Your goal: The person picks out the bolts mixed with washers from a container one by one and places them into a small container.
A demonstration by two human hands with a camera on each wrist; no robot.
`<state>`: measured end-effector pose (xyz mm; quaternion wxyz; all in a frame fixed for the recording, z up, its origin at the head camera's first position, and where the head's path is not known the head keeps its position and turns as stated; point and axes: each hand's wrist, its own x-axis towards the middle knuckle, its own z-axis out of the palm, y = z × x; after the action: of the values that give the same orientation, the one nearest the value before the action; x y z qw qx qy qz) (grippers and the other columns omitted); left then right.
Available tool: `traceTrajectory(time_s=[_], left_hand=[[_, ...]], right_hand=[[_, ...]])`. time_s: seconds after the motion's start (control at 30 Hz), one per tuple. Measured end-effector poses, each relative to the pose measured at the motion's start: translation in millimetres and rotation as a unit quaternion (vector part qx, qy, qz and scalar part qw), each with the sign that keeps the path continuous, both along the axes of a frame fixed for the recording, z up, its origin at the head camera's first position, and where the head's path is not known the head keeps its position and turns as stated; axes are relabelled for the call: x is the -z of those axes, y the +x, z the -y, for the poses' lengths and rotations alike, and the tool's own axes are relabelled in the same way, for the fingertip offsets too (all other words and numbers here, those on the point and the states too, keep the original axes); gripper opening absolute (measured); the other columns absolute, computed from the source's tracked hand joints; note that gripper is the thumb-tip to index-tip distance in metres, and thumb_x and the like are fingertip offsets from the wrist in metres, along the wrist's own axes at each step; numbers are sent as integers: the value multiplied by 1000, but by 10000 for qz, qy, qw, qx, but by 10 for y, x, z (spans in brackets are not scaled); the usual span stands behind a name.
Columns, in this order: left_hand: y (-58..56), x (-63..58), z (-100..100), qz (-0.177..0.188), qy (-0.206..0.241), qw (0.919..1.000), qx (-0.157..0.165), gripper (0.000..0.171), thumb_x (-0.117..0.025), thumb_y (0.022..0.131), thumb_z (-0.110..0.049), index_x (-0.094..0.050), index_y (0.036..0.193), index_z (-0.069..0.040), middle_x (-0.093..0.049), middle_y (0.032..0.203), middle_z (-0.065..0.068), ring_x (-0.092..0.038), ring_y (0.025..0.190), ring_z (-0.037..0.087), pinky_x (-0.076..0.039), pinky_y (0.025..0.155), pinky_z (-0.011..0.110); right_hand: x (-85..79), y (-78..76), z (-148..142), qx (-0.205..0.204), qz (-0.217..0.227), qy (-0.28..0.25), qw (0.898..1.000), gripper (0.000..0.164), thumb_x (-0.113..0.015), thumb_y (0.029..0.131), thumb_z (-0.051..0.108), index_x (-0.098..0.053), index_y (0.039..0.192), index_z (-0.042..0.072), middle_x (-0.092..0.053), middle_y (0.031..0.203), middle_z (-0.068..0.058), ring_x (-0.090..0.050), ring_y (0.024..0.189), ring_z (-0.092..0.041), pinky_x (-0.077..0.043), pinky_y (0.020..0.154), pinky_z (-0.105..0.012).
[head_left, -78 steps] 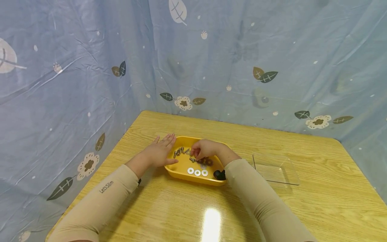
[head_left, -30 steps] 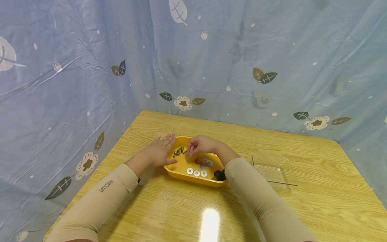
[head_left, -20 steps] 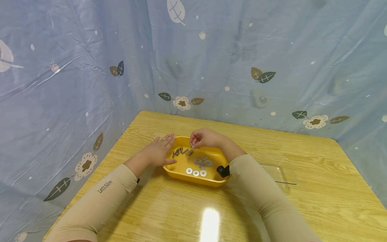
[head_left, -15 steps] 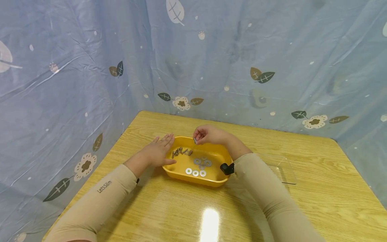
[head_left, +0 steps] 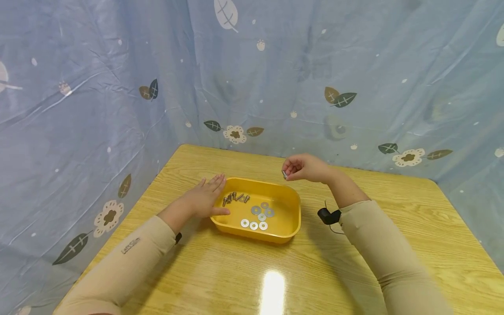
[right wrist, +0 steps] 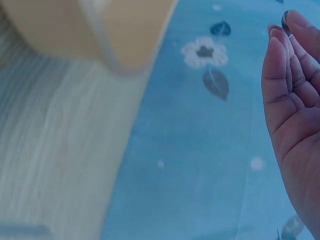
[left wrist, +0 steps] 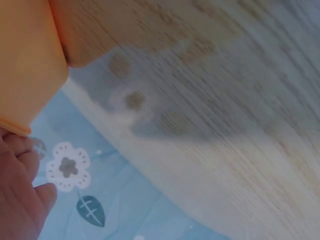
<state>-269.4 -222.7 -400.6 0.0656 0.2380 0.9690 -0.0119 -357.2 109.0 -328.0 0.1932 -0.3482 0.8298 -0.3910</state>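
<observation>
A yellow tray (head_left: 291, 236) sits on the table. Along its left inside lie several bolts (head_left: 229, 199), with one more bolt (head_left: 246, 199) a little apart. Several flat washers (head_left: 256, 210) are spread over the middle and front of its floor. My left hand (head_left: 202, 200) rests on the tray's left rim with straight fingers, its thumb reaching inside. Beyond the tray's back right corner, my right hand (head_left: 309, 168) is raised and pinches a small silver bolt (head_left: 285, 174) between thumb and fingertips. In the right wrist view only the bolt's dark round edge (right wrist: 286, 23) shows.
The wooden table (head_left: 220, 275) meets a blue patterned curtain (head_left: 275, 87) at the back and left. A black wrist camera (head_left: 329, 216) with a wire hangs under the right sleeve (head_left: 378, 245). That arm covers the place where a clear box stood in earlier frames.
My right hand pinched a bolt in the tray, lifted it over the back rim and carried it to the right. My left hand has stayed on the rim.
</observation>
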Motion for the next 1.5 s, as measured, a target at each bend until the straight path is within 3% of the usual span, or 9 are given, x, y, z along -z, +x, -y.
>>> traceTrajectory(time_s=[0.2,0.47,0.73,1.03,1.27,1.5], left_hand=[[71,-9,-15,126,111,9999,8,105,-41,79,-73,-3,146,-1,8,151,13,1,139,28,-7,109,52],[128,-51,-39,311,-18,9995,21,130,-36,58,-89,1,146,-1,8,152,14,2,139,27,-8,110,51],[120,-55,-63,343,35,9994,-46,132,-37,57,-89,-2,146,1,10,151,15,3,139,28,-9,109,52],[88,-38,-46,335,32,9993,-154,133,-37,56,-90,1,145,0,12,151,15,5,139,27,-9,109,51],[100,-53,-37,365,138,9992,-128,130,-43,60,-86,0,145,2,12,151,16,4,139,28,-9,109,52],[90,-21,-45,350,63,9993,-127,133,-36,56,-90,1,145,1,12,150,15,4,139,28,-9,109,51]], right_hand=[[-67,7,-320,245,-182,-61,9995,17,-66,84,7,-59,98,0,-60,87,-12,-58,80,-23,-52,74,-33],[-80,45,-775,696,-75,-168,9974,23,-64,85,6,-55,102,-6,-57,89,-13,-57,80,-19,-51,72,-26],[21,66,-1197,1103,269,-108,9935,29,-66,84,10,-54,105,-6,-57,90,-11,-58,81,-19,-51,75,-28],[220,103,-1437,827,1233,260,9886,30,-66,83,12,-52,103,-5,-54,89,-8,-56,83,-25,-48,79,-37],[398,85,-1510,484,1558,335,9860,25,-64,83,5,-51,101,-7,-54,87,-11,-56,81,-21,-47,79,-45],[517,79,-1530,224,1839,420,9818,26,-62,84,3,-50,102,-11,-56,84,-7,-53,74,-16,-48,73,-41]])
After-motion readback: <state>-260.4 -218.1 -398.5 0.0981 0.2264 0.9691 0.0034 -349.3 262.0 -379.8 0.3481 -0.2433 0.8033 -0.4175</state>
